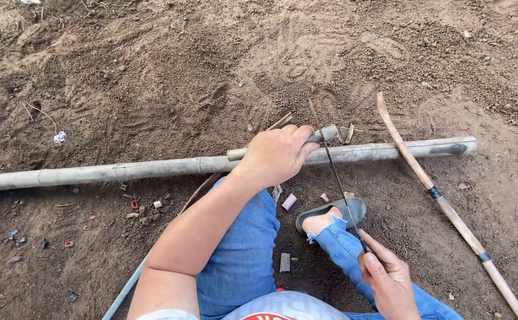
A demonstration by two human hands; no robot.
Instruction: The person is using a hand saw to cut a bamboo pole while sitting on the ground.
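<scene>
On the dirt ground [152, 77], a long grey pole [122, 171] lies flat from the left edge almost to the right. The left hand [275, 155] is closed around a short stick [324, 134] and presses it on the pole. The right hand [389, 281] is closed on the handle of a thin saw [336, 175], whose blade crosses the short stick. It looks like the cutting step. Next, the saw needs steady strokes while the left hand keeps the stick from rolling. A curved stick [433, 192] lies near the right edge.
</scene>
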